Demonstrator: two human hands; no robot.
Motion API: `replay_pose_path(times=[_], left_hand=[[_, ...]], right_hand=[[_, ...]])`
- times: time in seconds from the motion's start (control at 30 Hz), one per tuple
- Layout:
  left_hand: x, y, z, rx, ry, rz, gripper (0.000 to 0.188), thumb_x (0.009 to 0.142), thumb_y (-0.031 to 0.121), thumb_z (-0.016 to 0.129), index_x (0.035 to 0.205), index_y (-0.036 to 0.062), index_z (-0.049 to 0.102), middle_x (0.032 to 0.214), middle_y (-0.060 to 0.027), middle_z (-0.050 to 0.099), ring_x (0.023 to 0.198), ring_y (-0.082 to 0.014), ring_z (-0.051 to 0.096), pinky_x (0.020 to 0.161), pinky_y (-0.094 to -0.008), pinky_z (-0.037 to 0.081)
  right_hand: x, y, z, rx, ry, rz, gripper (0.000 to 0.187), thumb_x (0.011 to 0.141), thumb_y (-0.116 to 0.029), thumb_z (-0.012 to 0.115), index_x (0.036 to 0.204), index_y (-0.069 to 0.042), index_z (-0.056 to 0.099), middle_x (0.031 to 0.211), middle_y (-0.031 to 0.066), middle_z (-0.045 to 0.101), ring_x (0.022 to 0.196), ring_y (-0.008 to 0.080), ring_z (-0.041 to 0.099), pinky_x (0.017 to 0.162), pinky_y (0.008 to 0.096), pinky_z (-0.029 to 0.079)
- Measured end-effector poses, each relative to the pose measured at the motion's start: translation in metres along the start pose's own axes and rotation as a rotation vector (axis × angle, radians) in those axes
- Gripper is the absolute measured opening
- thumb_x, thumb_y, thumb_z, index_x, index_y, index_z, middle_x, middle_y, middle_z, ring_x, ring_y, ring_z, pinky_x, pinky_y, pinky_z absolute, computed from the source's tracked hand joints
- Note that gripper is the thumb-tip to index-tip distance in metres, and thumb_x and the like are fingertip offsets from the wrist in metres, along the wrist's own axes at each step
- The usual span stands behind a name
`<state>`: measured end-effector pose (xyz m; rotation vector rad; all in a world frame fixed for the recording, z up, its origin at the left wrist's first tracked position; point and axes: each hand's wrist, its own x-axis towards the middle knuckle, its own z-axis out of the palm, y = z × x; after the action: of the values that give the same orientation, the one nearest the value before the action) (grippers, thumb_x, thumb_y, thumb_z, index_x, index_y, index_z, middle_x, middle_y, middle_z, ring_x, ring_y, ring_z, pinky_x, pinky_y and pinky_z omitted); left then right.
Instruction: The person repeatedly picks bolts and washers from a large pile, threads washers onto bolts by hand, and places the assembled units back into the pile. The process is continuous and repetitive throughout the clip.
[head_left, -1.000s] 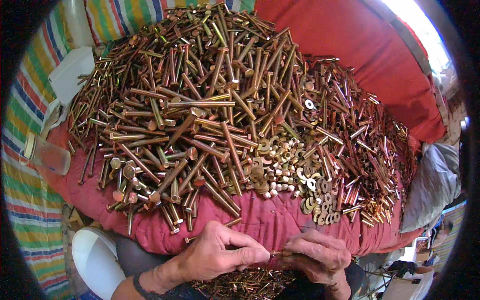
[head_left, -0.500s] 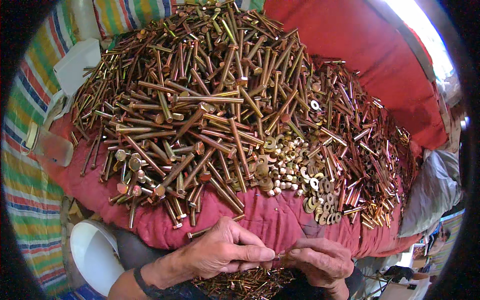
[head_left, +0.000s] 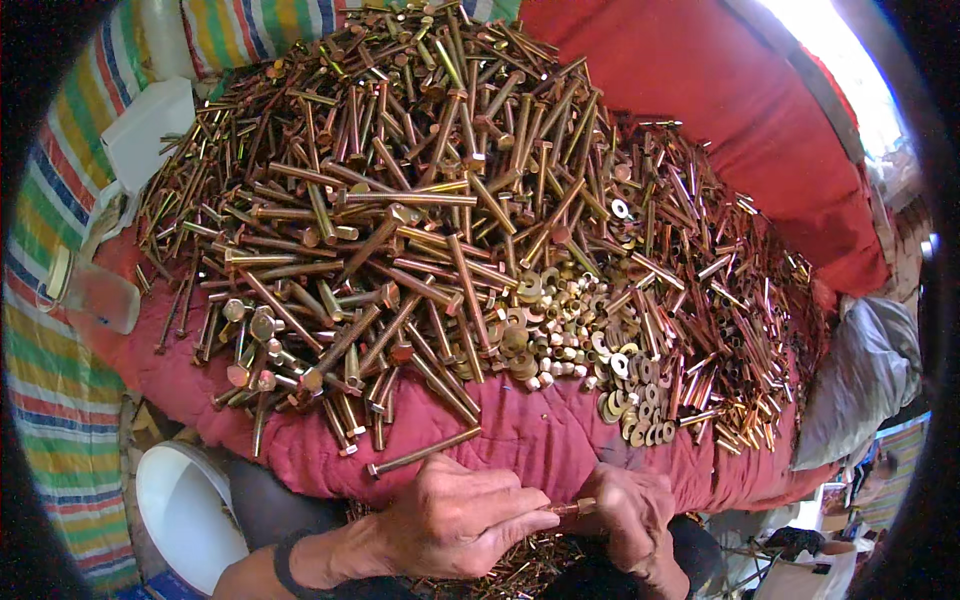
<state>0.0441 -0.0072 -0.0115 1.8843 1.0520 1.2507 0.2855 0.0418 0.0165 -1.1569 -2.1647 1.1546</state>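
**Slides and drops risked around the bolt pile (head_left: 400, 220)**

On the red quilt (head_left: 530, 430), the pile is stacked steeply; a slide could be caused by a knock. In front of it, the left hand (head_left: 462, 515) is pinched narrow; the right hand (head_left: 632, 515) is blurred, so its grip cannot be told. A loose bolt (head_left: 425, 453), between pile and left hand, could be nudged off by the knuckles. A small metal piece (head_left: 572, 508), pinched by the left hand before the pile, could be dropped through uneven finger pressure.
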Motion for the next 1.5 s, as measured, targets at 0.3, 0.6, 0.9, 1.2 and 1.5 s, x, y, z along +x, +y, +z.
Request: replay_pose_path(times=[0.3,0.6,0.9,1.2,1.5], left_hand=[[0.004,-0.005,-0.007,-0.221,0.029,-0.194,0.013,0.089,0.009,0.083,0.094,-0.0020,0.081,0.081,-0.0142,0.078,0.067,-0.0233,0.076,0.060,-0.0336,0.057],[0.004,-0.003,-0.002,-0.304,-0.021,-0.224,0.013,0.093,0.010,0.080,0.097,-0.0016,0.081,0.085,-0.0142,0.078,0.073,-0.0217,0.076,0.065,-0.0327,0.058],[0.005,-0.002,-0.007,-0.341,-0.054,-0.302,0.013,0.091,0.009,0.082,0.097,-0.0032,0.081,0.088,-0.0151,0.080,0.076,-0.0207,0.078,0.069,-0.0317,0.060],[0.003,-0.004,-0.006,-0.385,-0.046,-0.331,0.014,0.092,0.009,0.082,0.100,-0.0031,0.082,0.090,-0.0146,0.081,0.079,-0.0189,0.078,0.072,-0.0307,0.060],[0.004,-0.003,-0.006,-0.459,-0.060,-0.427,0.014,0.095,0.009,0.079,0.100,-0.0034,0.082,0.092,-0.0136,0.081,0.082,-0.0173,0.077,0.074,-0.0301,0.060]], right_hand=[[0.008,-0.010,-0.011,0.022,0.069,-0.184,0.040,0.078,-0.010,0.091,0.114,0.000,0.075,0.098,0.0115,0.077,0.084,0.0248,0.075,0.075,0.0356,0.058],[-0.004,-0.002,-0.009,-0.021,0.013,-0.062,0.023,0.086,-0.014,0.085,0.103,-0.004,0.075,0.089,0.0110,0.072,0.076,0.0259,0.072,0.066,0.0362,0.055],[0.008,-0.001,-0.001,0.117,0.166,-0.303,0.037,0.077,-0.009,0.093,0.109,0.001,0.075,0.096,0.0146,0.077,0.082,0.0254,0.076,0.075,0.0360,0.059],[0.006,0.004,-0.003,0.129,0.155,-0.289,0.050,0.077,-0.008,0.093,0.122,0.001,0.072,0.094,0.0123,0.077,0.083,0.0226,0.076,0.075,0.0345,0.059],[0.009,-0.011,-0.006,-0.121,0.046,-0.302,0.037,0.083,-0.009,0.088,0.115,-0.001,0.071,0.090,0.0094,0.074,0.077,0.0242,0.074,0.066,0.0351,0.058]])
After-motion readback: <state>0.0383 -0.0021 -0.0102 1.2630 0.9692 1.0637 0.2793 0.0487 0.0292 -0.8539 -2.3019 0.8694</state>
